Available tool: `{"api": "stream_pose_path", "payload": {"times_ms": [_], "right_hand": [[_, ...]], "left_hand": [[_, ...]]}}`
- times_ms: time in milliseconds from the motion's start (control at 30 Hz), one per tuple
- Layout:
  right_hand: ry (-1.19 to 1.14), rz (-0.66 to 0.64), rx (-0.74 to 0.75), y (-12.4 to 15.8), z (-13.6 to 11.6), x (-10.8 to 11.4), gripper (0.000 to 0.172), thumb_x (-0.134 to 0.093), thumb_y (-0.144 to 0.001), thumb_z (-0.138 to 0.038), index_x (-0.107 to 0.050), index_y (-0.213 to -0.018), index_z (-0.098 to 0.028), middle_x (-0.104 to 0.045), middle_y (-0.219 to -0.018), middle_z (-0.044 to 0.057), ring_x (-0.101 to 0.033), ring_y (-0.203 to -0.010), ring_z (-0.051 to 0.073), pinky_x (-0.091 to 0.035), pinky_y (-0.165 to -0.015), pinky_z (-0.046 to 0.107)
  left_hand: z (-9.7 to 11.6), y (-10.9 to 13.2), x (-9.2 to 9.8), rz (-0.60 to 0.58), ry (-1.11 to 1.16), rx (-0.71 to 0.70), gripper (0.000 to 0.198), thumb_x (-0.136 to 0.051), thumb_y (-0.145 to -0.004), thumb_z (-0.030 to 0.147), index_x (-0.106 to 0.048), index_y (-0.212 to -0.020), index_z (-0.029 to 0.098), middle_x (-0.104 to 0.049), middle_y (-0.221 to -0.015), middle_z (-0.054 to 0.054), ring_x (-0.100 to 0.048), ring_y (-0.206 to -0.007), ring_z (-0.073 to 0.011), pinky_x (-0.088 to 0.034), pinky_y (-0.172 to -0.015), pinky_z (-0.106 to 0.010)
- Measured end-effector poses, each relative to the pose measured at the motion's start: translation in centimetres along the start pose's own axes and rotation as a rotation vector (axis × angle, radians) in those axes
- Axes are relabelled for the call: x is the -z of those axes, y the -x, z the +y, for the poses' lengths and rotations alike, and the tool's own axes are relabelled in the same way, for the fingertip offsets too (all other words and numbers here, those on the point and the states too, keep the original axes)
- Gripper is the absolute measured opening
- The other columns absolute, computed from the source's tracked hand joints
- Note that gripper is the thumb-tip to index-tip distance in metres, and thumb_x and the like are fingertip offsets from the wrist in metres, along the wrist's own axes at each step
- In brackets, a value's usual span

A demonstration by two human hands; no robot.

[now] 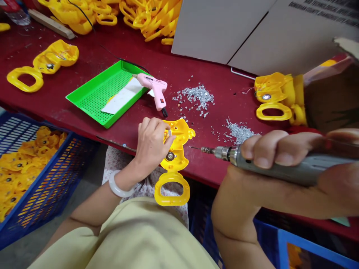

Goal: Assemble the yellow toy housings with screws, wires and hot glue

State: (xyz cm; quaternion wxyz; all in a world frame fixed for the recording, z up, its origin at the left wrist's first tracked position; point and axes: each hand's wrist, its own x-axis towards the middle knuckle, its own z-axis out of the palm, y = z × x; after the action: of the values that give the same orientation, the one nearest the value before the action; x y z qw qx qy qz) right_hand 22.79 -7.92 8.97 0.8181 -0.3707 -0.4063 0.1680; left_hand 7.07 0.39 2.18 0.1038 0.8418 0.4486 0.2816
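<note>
My left hand (pixel 153 144) is closed on a yellow plastic toy shell (pixel 179 132) at the table's near edge. Thumb and fingertips meet over a small pale piece inside it that I cannot make out. The shell lies with its hollow side up, a round speaker-like part in its middle and a handle loop hanging over the edge. In my right hand (pixel 280 153) is a grey electric screwdriver (pixel 305 168), its thin bit pointing left toward the shell, apart from it. Small silver screws (pixel 239 131) lie in a pile beyond the screwdriver's tip.
A pink glue gun (pixel 155 87) rests against a green tray (pixel 108 121). Behind the screws is a heap of small metal pieces (pixel 199 95). Grey boxes (pixel 213 33) stand at the back. More yellow shells (pixel 273 89) sit at right. A blue crate (pixel 56 186) of yellow parts is at left.
</note>
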Motion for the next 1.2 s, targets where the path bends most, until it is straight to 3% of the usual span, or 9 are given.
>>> {"api": "stream_pose_path", "payload": {"times_ms": [133, 267, 433, 733, 1000, 1200], "right_hand": [[-0.02, -0.007, -0.008, 0.0, 0.0, -0.1, 0.02, -0.074, -0.069, -0.038, -0.071, -0.087, -0.029, -0.047, -0.054, -0.01, -0.037, -0.039, 0.006, -0.039, -0.036, 0.025], [-0.033, -0.021, 0.002, 0.0, 0.3, -0.3, 0.02, -0.073, -0.07, -0.035, -0.07, -0.087, -0.026, -0.048, -0.054, -0.009, -0.04, -0.04, 0.006, -0.038, -0.036, 0.025], [-0.063, -0.014, 0.025, 0.0, 0.7, -0.6, 0.019, -0.073, -0.071, -0.032, -0.07, -0.087, -0.023, -0.05, -0.056, -0.009, -0.044, -0.042, 0.006, -0.04, -0.037, 0.024], [-0.084, -0.041, 0.053, -0.7, 1.3, -1.3, 0.016, -0.069, -0.072, -0.028, -0.069, -0.087, -0.023, -0.048, -0.054, -0.009, -0.045, -0.042, 0.005, -0.041, -0.038, 0.022], [-0.005, 0.049, 0.175, -1.4, 3.3, -2.9, 0.007, -0.063, -0.08, -0.029, -0.064, -0.086, -0.028, -0.042, -0.056, -0.007, -0.04, -0.041, 0.006, -0.04, -0.038, 0.022], [0.045, 0.038, 0.102, -1.2, 4.9, -4.1, 0.016, -0.062, -0.082, -0.037, -0.05, -0.092, -0.031, -0.036, -0.057, -0.008, -0.038, -0.041, 0.008, -0.036, -0.04, 0.022]], "left_hand": [[0.0, 0.5, 0.4, 0.066, -0.086, 0.032, 0.029, -0.068, -0.083, 0.034, -0.061, -0.106, 0.017, -0.061, -0.105, -0.008, -0.049, -0.098, -0.0279, -0.04, -0.081, -0.041], [0.2, 0.8, 0.4, 0.13, -0.153, 0.039, 0.019, -0.068, -0.084, 0.034, -0.063, -0.089, 0.017, -0.058, -0.106, -0.012, -0.046, -0.101, -0.0294, -0.038, -0.079, -0.042], [0.2, 0.3, -0.3, 0.157, -0.117, 0.001, 0.007, -0.067, -0.083, 0.023, -0.063, -0.082, 0.018, -0.06, -0.102, -0.009, -0.048, -0.097, -0.0273, -0.037, -0.076, -0.04], [0.0, -0.7, -1.5, 0.094, -0.044, -0.336, 0.015, -0.053, -0.089, 0.01, -0.055, -0.075, 0.016, -0.064, -0.075, -0.004, -0.056, -0.084, -0.0208, -0.034, -0.074, -0.037], [-0.4, -0.8, -1.5, 0.123, -0.093, -0.41, 0.014, -0.06, -0.09, 0.016, -0.06, -0.076, 0.017, -0.063, -0.068, 0.001, -0.059, -0.085, -0.0196, -0.032, -0.077, -0.037], [-0.5, -0.5, -1.8, 0.106, -0.178, -0.475, 0.021, -0.059, -0.092, 0.017, -0.057, -0.071, 0.017, -0.061, -0.066, 0.002, -0.055, -0.086, -0.0184, -0.031, -0.078, -0.037]]}}
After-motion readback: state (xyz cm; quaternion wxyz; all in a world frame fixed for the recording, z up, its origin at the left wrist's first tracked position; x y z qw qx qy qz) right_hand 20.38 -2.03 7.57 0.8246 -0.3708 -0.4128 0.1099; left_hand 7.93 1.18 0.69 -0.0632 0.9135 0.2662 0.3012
